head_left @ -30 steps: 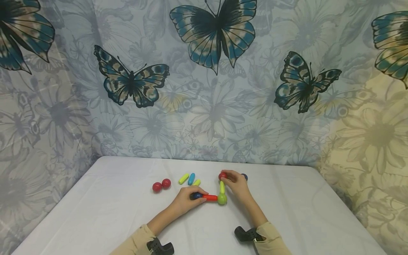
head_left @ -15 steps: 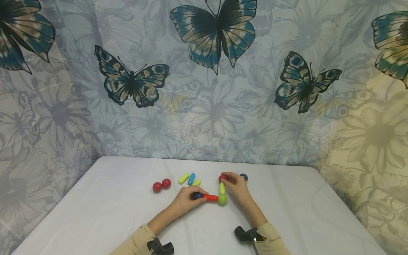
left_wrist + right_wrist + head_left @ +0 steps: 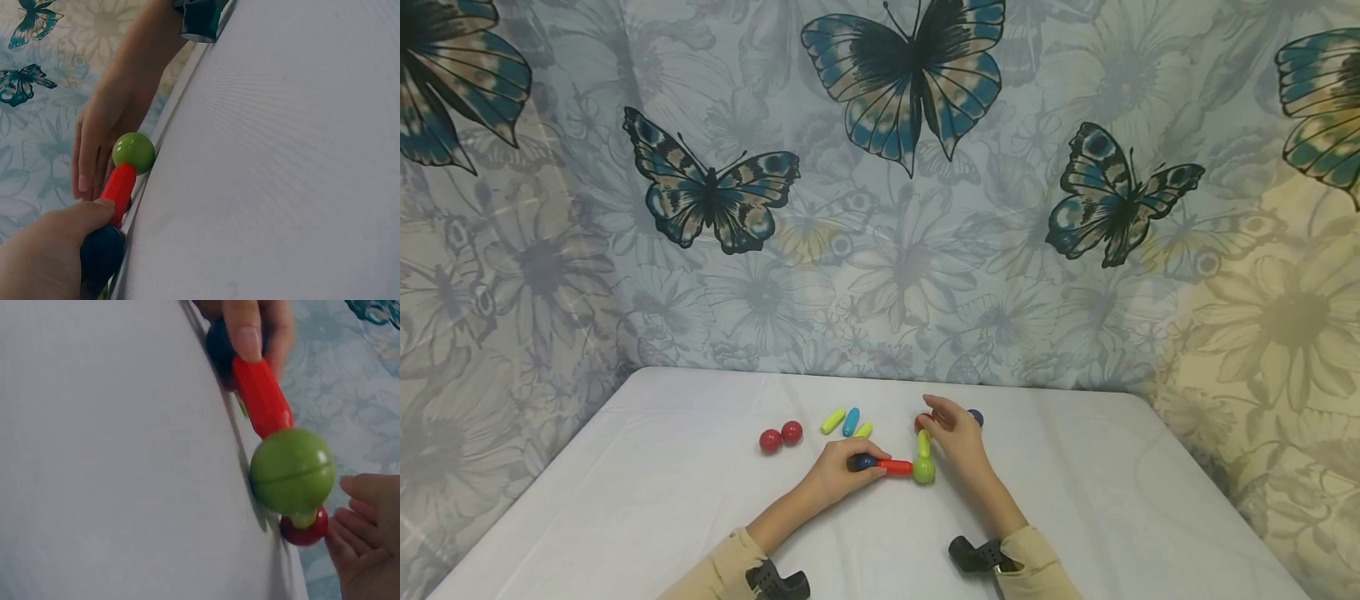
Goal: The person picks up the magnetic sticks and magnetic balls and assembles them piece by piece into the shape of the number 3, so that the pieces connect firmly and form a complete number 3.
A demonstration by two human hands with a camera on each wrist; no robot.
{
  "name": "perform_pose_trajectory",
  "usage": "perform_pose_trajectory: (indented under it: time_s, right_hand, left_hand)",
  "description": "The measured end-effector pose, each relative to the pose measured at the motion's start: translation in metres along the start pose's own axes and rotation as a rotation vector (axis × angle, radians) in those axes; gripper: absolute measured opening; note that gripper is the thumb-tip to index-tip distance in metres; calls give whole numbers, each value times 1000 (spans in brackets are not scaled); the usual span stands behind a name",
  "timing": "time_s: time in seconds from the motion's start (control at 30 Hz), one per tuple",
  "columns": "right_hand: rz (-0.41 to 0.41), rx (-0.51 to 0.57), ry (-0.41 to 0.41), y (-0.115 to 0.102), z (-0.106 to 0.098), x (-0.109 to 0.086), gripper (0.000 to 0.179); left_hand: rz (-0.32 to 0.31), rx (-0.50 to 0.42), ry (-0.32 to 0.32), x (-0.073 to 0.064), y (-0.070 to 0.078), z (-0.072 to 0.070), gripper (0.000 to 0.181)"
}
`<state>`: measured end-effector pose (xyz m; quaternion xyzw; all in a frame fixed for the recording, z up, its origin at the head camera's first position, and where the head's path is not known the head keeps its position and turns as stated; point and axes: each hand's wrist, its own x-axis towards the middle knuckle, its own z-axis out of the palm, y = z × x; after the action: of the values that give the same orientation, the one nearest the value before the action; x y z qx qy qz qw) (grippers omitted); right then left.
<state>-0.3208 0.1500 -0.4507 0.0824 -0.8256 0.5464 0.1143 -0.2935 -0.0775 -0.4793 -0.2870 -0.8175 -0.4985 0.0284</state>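
My left hand (image 3: 844, 467) pinches a red rod (image 3: 897, 467) beside the dark blue ball (image 3: 865, 461) on its end; in the left wrist view the thumb lies on the rod. A green ball (image 3: 292, 470) joins the rod's other end. From that ball a yellow-green rod (image 3: 923, 444) runs away from me to a red ball (image 3: 305, 526), partly hidden by fingers in the head view. My right hand (image 3: 958, 433) is beside this red ball, its thumb spread away and its fingertips at the ball's side in the right wrist view.
Two red balls (image 3: 781, 437) lie on the white table (image 3: 700, 483) at left. Behind my left hand are a blue rod (image 3: 851, 422), a yellow-green rod (image 3: 832, 421) and another yellow-green rod (image 3: 864, 430). Another dark blue ball (image 3: 976, 417) sits just past my right hand.
The fingers of my right hand have loosened from the red ball, the index finger lifting off it. The red ball has shifted slightly toward me. My left hand keeps its hold.
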Motion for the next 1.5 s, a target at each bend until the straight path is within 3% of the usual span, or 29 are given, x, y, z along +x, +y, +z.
perform_pose_trajectory:
  time_s: [0.17, 0.43, 0.97, 1.5]
  right_hand:
    - [-18, 68, 1, -14, 8, 0, 43]
    - [-33, 130, -106, -20, 24, -2, 42]
    - [-31, 1, -229, -29, 44, 0, 40]
    - [-25, -186, -316, -33, 52, 9, 46]
  left_hand:
    - [-4, 11, -9, 0, -2, 0, 18]
    - [14, 16, -1, 2, -4, 1, 17]
    - [82, 8, 13, 1, -1, -1, 17]
    - [60, 16, 15, 1, -3, 1, 15]
